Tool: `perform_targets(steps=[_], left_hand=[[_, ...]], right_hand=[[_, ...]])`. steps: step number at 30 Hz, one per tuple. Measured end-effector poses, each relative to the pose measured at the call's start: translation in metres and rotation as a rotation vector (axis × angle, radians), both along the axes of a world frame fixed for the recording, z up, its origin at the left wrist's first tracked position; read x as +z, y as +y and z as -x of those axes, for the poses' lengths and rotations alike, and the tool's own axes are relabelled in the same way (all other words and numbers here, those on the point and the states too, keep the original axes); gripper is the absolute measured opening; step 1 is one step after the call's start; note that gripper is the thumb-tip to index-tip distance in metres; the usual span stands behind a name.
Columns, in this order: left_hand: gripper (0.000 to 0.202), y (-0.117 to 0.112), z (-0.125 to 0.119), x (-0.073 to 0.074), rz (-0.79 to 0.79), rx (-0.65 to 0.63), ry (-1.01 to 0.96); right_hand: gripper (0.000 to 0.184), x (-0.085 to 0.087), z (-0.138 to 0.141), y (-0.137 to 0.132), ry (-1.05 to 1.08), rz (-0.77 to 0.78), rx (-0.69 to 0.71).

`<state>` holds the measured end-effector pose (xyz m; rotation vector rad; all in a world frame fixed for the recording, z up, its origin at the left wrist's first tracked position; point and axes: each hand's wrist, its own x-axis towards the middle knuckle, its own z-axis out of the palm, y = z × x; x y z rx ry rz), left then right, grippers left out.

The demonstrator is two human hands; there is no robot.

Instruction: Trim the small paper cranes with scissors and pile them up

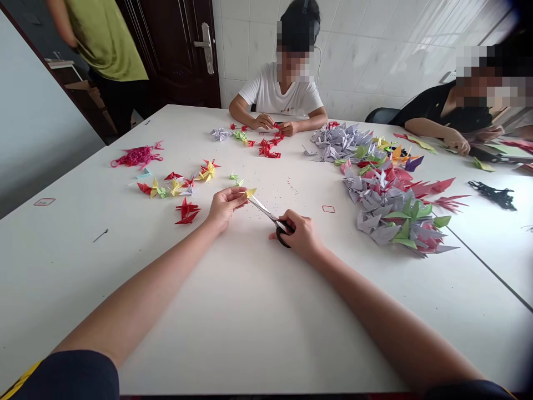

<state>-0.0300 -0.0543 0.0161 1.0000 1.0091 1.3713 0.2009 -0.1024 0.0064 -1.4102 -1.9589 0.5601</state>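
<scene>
My left hand (227, 206) pinches a small yellow folded paper piece (251, 192) between thumb and fingers. In my right hand (303, 234) is a pair of scissors (272, 218) with black handles. Their blades point up and left and reach the yellow paper; whether they touch or cut it is too small to tell. Left of my left hand lie folded paper cranes in red, yellow and green, among them a red crane (187, 211) and a yellow crane (207, 171). Tiny paper bits are scattered on the table beyond the scissors.
A large pile of grey, red and green paper cranes (377, 191) covers the white table's (233, 322) right side. Pink cord (137, 156) lies at the left, black cord (492, 194) at the right. Two people (280, 91) sit across; another person (106, 41) stands by the door.
</scene>
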Motion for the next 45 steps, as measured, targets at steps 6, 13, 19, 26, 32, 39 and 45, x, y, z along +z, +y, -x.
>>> perform_targets(steps=[6, 13, 19, 26, 32, 39, 45], left_hand=[[0.046, -0.002, -0.0011, 0.0013, -0.009, -0.003, 0.036], [0.046, -0.0007, -0.0004, 0.0008, 0.008, 0.02, 0.0], [0.044, -0.0004, -0.0001, -0.0007, -0.003, 0.016, 0.023], [0.044, -0.0009, -0.0002, 0.0003, 0.003, 0.02, -0.006], [0.044, -0.0011, -0.0016, 0.0012, -0.014, 0.011, 0.007], [0.045, -0.0019, -0.0019, 0.0017, -0.017, 0.013, 0.007], [0.044, -0.0037, -0.0028, 0.0027, -0.024, 0.004, 0.035]], right_hand=[[0.027, 0.0005, -0.0012, 0.0, 0.003, 0.002, -0.022], [0.031, -0.0014, -0.0021, -0.001, 0.084, -0.001, 0.009], [0.033, -0.0045, -0.0016, -0.001, 0.129, 0.023, 0.0], [0.033, -0.0053, -0.0027, -0.0001, 0.115, 0.007, -0.016], [0.027, -0.0044, -0.0021, -0.0014, 0.036, -0.02, -0.015], [0.027, -0.005, -0.0016, -0.0012, -0.021, -0.033, -0.027], [0.026, -0.0019, -0.0005, -0.0025, -0.013, -0.015, -0.034]])
